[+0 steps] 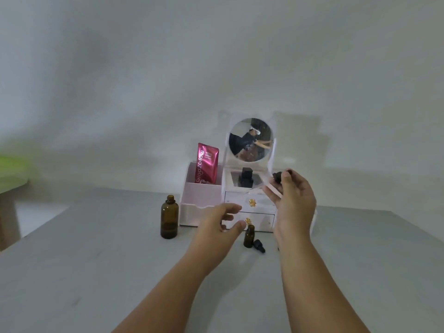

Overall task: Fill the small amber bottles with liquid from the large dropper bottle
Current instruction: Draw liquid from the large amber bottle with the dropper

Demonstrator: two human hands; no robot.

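The large amber bottle [169,217] stands uncapped on the grey table [96,260], left of centre. A small amber bottle [249,236] stands open in front of the organizer, with its small black dropper cap [259,246] lying beside it on the right. My left hand [221,224] hovers just left of the small bottle, fingers loosely spread and holding nothing. My right hand [294,200] is raised above and to the right, pinching a black dropper cap [277,177] at its top; the pipette below it is mostly hidden by the fingers.
A pale pink cosmetic organizer [204,203] with two drawers and a round mirror [251,139] stands at the back of the table. A magenta sachet [207,163] stands in its left compartment, and a dark bottle [245,177] in its right one. A green-topped stool [9,183] is far left.
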